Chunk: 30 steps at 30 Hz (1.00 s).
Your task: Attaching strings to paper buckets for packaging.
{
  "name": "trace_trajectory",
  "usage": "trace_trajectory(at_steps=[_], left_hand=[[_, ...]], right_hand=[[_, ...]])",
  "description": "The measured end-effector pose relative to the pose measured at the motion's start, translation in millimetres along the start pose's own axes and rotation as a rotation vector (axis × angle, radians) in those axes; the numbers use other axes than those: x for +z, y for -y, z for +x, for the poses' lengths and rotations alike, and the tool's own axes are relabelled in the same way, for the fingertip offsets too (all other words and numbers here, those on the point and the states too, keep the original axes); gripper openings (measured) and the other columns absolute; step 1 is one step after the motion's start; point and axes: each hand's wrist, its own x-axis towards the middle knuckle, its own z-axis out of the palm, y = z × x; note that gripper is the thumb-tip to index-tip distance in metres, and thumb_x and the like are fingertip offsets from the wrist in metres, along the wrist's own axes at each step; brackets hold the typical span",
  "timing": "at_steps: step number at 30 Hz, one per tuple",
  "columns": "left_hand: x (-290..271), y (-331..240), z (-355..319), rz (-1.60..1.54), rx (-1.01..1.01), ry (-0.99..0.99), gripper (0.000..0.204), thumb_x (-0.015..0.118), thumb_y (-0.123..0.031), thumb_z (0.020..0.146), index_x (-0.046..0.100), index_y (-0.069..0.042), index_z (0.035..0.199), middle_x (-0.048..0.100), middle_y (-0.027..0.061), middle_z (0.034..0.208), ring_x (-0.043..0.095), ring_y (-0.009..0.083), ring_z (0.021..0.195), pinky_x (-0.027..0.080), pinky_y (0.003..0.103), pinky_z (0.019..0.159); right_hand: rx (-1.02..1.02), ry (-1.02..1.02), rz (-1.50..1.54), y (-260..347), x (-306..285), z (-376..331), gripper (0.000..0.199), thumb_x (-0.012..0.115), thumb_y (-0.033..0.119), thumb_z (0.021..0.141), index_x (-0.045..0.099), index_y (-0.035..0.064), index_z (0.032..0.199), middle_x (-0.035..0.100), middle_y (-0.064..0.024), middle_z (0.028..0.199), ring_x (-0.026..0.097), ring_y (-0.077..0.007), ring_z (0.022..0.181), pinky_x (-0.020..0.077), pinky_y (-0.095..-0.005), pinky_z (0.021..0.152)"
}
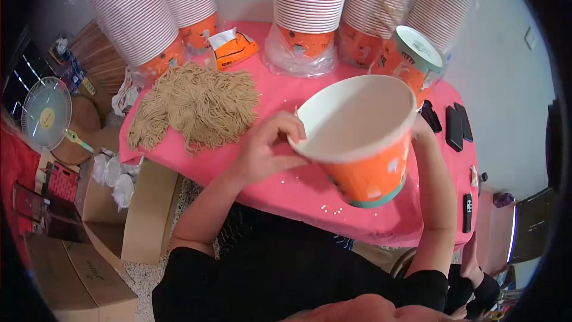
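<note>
Now our left hand pinches the rim of an orange paper bucket, tilted above the pink table. Our right hand sits behind the bucket, probably gripping its far side. Tan noodles lie well left.

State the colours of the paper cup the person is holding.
The paper cup is white inside, orange outside with a teal band at its base, seen in the head view.

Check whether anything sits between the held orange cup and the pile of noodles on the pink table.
Nothing visible does. The orange cup is held above the pink table by the left hand, and only bare cloth lies between it and the noodle pile.
</note>
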Motion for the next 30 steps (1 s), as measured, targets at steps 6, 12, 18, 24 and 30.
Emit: trace_trajectory(at_steps=[6,12,18,24,30], left_hand=[[0,17,-8,-0.558,-0.316,-0.343,0.031,0.071,-0.008,0.084,0.050,-0.003,0.107,0.058,0.0066,0.100,0.063,0.0163,0.086,0.056,0.031,0.072],[5,38,15,-0.499,-0.388,-0.498,0.031,0.066,-0.019,0.091,0.053,0.001,0.111,0.065,0.0092,0.096,0.064,0.0171,0.079,0.054,0.030,0.069],[5,42,23,-0.400,-0.405,-0.526,0.031,0.066,-0.022,0.091,0.059,0.003,0.108,0.066,0.0088,0.091,0.065,0.0150,0.077,0.053,0.027,0.067],[20,28,42,-0.219,-0.377,-0.377,0.030,0.065,-0.026,0.092,0.063,0.002,0.103,0.065,0.0036,0.087,0.059,0.0076,0.071,0.047,0.022,0.064],[34,4,55,-0.052,-0.232,-0.322,0.025,0.060,-0.023,0.095,0.065,0.000,0.101,0.062,0.0004,0.084,0.055,0.0069,0.075,0.046,0.023,0.066]], right_hand=[[-0.151,-0.385,0.124,3,36,-9,0.025,0.062,0.015,0.091,0.063,0.0008,0.111,0.067,-0.0019,0.096,0.062,-0.0088,0.077,0.0507,-0.0239,0.066],[-0.179,-0.493,0.109,9,25,-16,0.045,0.041,0.037,0.101,0.058,-0.0018,0.117,0.064,-0.0061,0.100,0.060,-0.0135,0.088,0.0485,-0.0294,0.078],[-0.265,-0.529,-0.171,43,46,-21,0.042,0.046,0.029,0.100,0.051,-0.0027,0.126,0.062,-0.0061,0.109,0.059,-0.0134,0.097,0.0465,-0.0293,0.089],[-0.312,-0.810,-0.517,60,51,-20,0.035,0.044,0.026,0.101,0.055,-0.0017,0.119,0.059,-0.0016,0.100,0.053,-0.0089,0.088,0.0439,-0.0247,0.078],[-0.220,-0.898,-0.570,93,43,-23,0.042,0.049,0.033,0.098,0.061,-0.0058,0.108,0.060,-0.0015,0.094,0.050,-0.0072,0.086,0.0412,-0.0231,0.076]])
